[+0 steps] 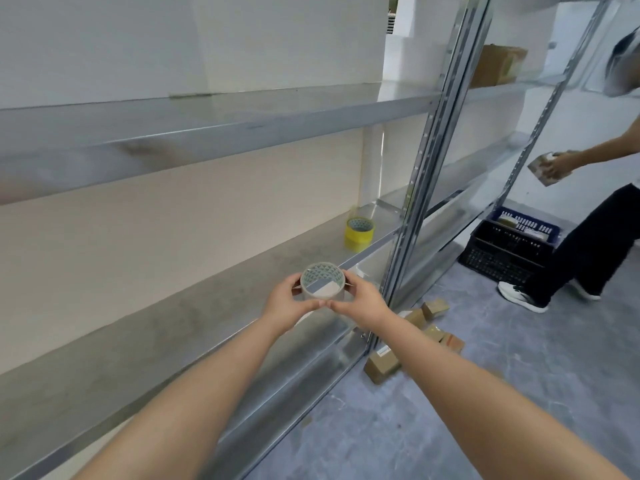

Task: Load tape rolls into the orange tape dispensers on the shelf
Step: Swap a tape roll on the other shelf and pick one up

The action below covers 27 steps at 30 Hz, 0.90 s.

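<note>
Right side was kinda crowded: a metal upright (415,202), small cardboard boxes (382,363) on the floor, a black crate (502,251) and another person (588,244) farther off. A yellow tape roll (359,233) sat on the dull steel shelf (173,323) near that upright. Left grip (284,303) and right grip (360,301) both pinched the round clear tape roll (322,282) above the shelf's front edge, with bare shelf stretching left.

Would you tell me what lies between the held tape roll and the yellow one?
Only bare shelf separates the held roll from the yellow roll, per the head view.
</note>
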### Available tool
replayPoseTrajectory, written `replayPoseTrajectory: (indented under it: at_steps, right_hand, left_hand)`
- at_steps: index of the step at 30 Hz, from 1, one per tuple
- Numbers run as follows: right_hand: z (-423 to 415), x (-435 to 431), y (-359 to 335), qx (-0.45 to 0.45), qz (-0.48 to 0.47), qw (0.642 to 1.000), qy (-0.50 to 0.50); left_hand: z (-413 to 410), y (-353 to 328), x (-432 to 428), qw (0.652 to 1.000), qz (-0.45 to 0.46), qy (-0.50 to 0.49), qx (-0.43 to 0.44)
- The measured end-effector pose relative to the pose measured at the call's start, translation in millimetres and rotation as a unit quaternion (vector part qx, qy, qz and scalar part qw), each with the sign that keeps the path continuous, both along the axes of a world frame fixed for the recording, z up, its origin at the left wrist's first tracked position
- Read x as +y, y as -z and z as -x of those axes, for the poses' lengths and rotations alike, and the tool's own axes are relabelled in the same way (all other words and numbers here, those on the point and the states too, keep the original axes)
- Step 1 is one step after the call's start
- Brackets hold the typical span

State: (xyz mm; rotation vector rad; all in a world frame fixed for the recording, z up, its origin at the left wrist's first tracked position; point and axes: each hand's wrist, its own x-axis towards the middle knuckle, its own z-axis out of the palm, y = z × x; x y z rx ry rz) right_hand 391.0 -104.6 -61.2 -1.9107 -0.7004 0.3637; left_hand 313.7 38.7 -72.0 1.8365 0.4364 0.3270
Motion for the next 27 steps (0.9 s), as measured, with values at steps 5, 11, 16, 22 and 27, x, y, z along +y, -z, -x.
replayPoseTrajectory:
  at_steps: [5,11,16,22,27]
  right_hand:
    - [-25,-16,7,0.011,-0.013,1.0,0.002]
    - [-56,-27,15,0.028,-0.012,1.0,-0.005]
    - [-93,-25,21,0.022,0.007,1.0,-0.007]
    - [-152,-3,29,0.018,0.044,0.999,-0.024]
    - [-197,26,36,0.015,0.059,0.997,-0.046]
  left_hand:
    - [-27,9,-14,1.0,-0.007,-0.004,0.006]
    - [-58,17,-25,1.0,-0.019,-0.01,0.016]
    - [-95,25,-22,1.0,-0.023,-0.005,0.021]
    - [-146,35,-4,0.999,-0.021,-0.013,0.024]
    - [-187,39,25,0.997,-0.059,-0.033,0.033]
